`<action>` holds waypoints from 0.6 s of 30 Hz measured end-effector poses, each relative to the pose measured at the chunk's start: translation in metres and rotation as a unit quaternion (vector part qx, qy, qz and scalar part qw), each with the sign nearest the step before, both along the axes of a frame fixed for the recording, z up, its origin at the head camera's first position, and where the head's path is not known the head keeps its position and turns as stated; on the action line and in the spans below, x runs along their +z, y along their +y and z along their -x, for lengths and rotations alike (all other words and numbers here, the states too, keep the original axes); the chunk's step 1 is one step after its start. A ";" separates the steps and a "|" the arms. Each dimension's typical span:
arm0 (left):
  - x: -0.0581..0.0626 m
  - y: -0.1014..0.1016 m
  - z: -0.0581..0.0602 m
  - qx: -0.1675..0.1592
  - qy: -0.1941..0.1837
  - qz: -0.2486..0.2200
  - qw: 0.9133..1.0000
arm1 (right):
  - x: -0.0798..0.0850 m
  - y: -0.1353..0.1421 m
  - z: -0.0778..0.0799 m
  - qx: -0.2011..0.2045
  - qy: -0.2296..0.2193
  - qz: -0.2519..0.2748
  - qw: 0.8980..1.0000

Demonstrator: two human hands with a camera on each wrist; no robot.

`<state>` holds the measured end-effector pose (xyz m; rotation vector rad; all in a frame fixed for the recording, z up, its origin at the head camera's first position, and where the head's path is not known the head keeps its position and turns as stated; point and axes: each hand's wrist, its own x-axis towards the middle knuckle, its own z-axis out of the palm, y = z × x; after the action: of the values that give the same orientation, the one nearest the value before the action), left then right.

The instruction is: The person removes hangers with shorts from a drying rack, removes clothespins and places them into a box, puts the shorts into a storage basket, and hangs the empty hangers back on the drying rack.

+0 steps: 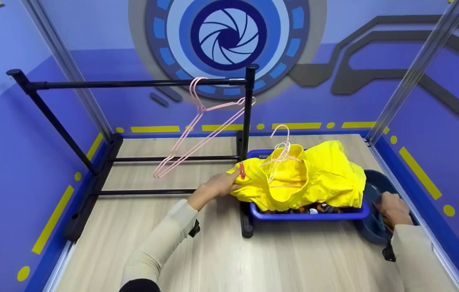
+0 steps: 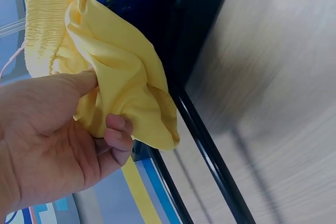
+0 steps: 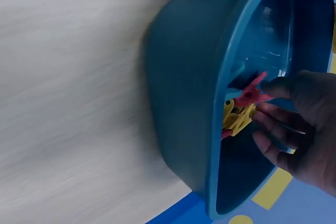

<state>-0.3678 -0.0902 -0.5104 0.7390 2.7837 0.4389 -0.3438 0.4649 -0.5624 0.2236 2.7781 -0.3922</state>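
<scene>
A yellow garment (image 1: 330, 178) with a gathered elastic opening lies over a blue basket (image 1: 310, 217). A light pink hanger (image 1: 281, 142) stands in that opening, hook upward. My left hand (image 1: 221, 184) holds the garment's left edge, thumb on top and fingers curled beneath (image 2: 58, 135). Beside that hand, a red clothespin (image 1: 242, 170) is clipped on the cloth. My right hand (image 3: 310, 129) is inside a dark teal basin (image 3: 184, 77), its thumb and forefinger pinching a red clothespin (image 3: 251, 94). Yellow clothespins (image 3: 237, 119) lie just below it.
A black clothes rack (image 1: 144, 84) stands at left, one foot beside the basket. Pink hangers (image 1: 180, 142) hang from its bar. Dark patterned items (image 1: 322, 208) show under the garment. Metal-framed blue walls (image 1: 436, 134) enclose the wood-look surface (image 1: 229, 259).
</scene>
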 end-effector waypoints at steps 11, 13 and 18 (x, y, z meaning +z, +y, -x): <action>-0.012 -0.016 0.001 -0.008 0.075 -0.048 0.996 | 0.070 -0.078 0.012 0.005 0.314 0.078 0.946; -0.013 -0.018 -0.001 -0.023 0.083 -0.060 0.995 | 0.084 -0.107 0.010 0.037 0.355 0.089 0.930; -0.016 -0.020 -0.005 -0.052 0.095 -0.088 0.990 | 0.103 -0.186 -0.005 0.129 0.349 0.128 0.919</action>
<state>-0.3625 -0.1103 -0.5260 1.0103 2.8885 0.6313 -0.3391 0.2789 -0.4596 -0.4293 3.3202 -0.9063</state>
